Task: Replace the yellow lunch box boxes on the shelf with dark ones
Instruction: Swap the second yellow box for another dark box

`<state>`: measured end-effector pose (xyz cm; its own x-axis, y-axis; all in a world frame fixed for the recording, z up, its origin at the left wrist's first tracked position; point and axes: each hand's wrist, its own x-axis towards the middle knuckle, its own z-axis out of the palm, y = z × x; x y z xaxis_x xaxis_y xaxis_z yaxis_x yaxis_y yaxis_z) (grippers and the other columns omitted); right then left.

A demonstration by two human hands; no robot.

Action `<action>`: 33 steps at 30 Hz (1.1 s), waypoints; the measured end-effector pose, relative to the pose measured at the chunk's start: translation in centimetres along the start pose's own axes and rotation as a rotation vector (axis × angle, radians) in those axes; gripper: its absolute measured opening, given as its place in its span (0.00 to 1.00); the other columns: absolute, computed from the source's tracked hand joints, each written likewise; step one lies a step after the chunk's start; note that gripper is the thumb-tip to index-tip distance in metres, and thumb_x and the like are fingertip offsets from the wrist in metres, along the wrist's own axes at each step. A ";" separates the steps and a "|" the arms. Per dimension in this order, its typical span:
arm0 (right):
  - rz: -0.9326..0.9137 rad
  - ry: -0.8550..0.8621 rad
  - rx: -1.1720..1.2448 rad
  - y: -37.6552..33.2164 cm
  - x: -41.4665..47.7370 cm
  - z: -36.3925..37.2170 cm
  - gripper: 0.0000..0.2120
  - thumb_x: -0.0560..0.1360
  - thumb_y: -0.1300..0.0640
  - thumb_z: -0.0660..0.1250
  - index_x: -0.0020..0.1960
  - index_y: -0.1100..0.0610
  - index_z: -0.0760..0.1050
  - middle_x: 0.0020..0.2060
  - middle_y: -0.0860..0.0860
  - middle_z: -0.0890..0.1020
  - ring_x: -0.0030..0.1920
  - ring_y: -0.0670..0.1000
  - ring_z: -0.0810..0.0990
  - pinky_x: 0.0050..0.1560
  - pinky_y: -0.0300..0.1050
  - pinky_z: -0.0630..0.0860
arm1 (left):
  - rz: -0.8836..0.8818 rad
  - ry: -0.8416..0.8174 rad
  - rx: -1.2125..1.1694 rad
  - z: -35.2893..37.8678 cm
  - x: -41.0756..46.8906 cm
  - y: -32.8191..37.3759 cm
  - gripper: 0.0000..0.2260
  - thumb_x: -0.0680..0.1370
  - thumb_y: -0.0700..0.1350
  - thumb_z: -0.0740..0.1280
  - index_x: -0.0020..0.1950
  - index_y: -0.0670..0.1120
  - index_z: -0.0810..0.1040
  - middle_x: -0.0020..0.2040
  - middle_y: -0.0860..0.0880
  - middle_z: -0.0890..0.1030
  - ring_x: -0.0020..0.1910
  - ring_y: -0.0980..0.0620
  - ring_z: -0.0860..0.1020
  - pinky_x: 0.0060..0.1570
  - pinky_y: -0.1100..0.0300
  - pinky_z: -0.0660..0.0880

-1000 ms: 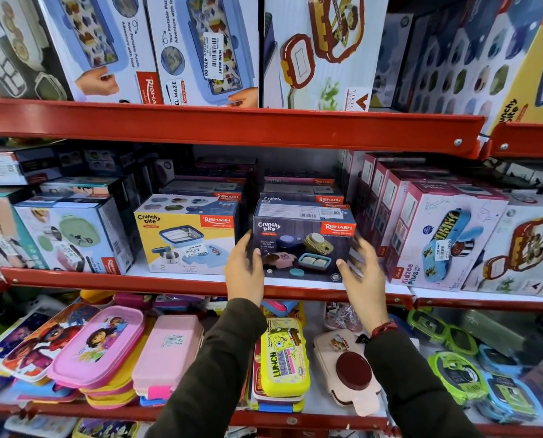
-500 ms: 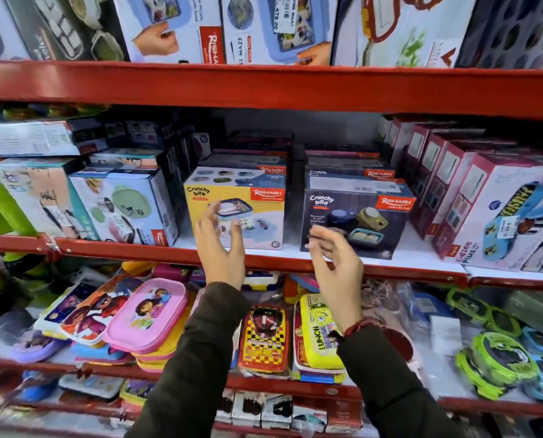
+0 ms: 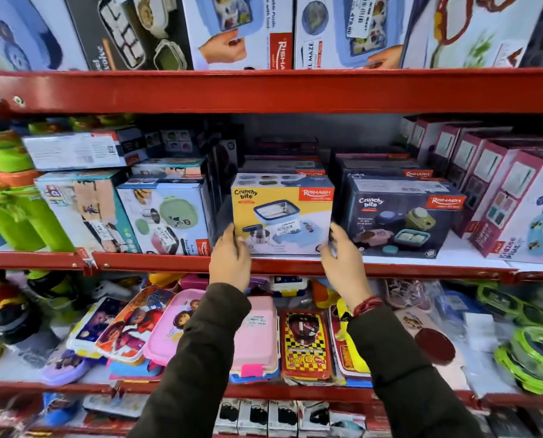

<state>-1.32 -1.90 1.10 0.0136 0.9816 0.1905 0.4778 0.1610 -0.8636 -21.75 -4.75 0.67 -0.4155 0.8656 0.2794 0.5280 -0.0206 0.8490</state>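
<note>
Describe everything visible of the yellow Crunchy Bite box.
The yellow Crunchy Bite box is printed cardboard, with a red Rishabh tag, a blue-rimmed steel lunch box pictured and a price sticker. It stands upright at the front of the red shelf, beside the dark Crunchy Bite box. The left hand grips its lower left edge, the right hand its lower right.

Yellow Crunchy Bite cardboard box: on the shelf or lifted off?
On the shelf, upright: the yellow cardboard box sits level with the neighbouring dark cardboard box; left hand and right hand grip its lower corners.

Yellow box (image 3: 282,213) – red brand tag; neighbouring box (image 3: 399,216) dark navy; shelf (image 3: 263,90) red.
</note>
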 end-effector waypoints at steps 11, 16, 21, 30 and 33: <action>-0.185 0.062 0.205 -1.1 -1.8 -2.5 0.40 0.71 0.64 0.77 0.77 0.45 0.67 0.66 0.45 0.72 0.66 0.43 0.78 0.73 0.52 0.74 | 0.324 0.078 -0.255 -4.3 -0.8 1.6 0.24 0.79 0.43 0.65 0.76 0.48 0.71 0.68 0.49 0.76 0.68 0.50 0.76 0.70 0.54 0.74; -0.261 0.067 0.177 -1.6 -2.1 -3.1 0.35 0.72 0.63 0.77 0.76 0.50 0.70 0.63 0.47 0.75 0.65 0.51 0.79 0.68 0.53 0.78 | 0.341 0.154 -0.321 -5.3 -0.9 2.0 0.17 0.80 0.40 0.70 0.69 0.49 0.75 0.61 0.62 0.79 0.58 0.74 0.76 0.57 0.77 0.71; -0.260 0.135 0.360 -2.3 -2.7 -3.4 0.21 0.76 0.57 0.75 0.66 0.46 0.76 0.60 0.47 0.84 0.57 0.48 0.84 0.58 0.42 0.81 | 0.293 0.097 -0.515 -5.6 -0.8 2.0 0.12 0.81 0.44 0.68 0.64 0.49 0.73 0.62 0.56 0.80 0.61 0.68 0.79 0.63 0.69 0.75; -0.265 0.066 0.428 -2.5 -2.6 -3.9 0.25 0.76 0.59 0.68 0.72 0.48 0.74 0.65 0.51 0.83 0.63 0.47 0.83 0.63 0.38 0.80 | 0.342 -0.035 -0.433 -5.6 -0.8 2.3 0.22 0.85 0.40 0.61 0.80 0.48 0.64 0.68 0.66 0.73 0.65 0.76 0.73 0.63 0.77 0.69; -0.266 0.095 0.342 -2.3 -2.3 -3.4 0.29 0.78 0.65 0.71 0.73 0.43 0.72 0.69 0.52 0.80 0.66 0.51 0.80 0.65 0.43 0.80 | 0.321 -0.003 -0.432 -5.2 -0.4 2.8 0.21 0.85 0.46 0.60 0.79 0.53 0.66 0.68 0.65 0.73 0.63 0.79 0.71 0.63 0.78 0.68</action>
<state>0.53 -4.84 4.20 0.0178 0.8904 0.4549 0.1576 0.4468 -0.8806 -23.98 -7.80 5.27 -0.2807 0.7831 0.5549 0.2753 -0.4882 0.8282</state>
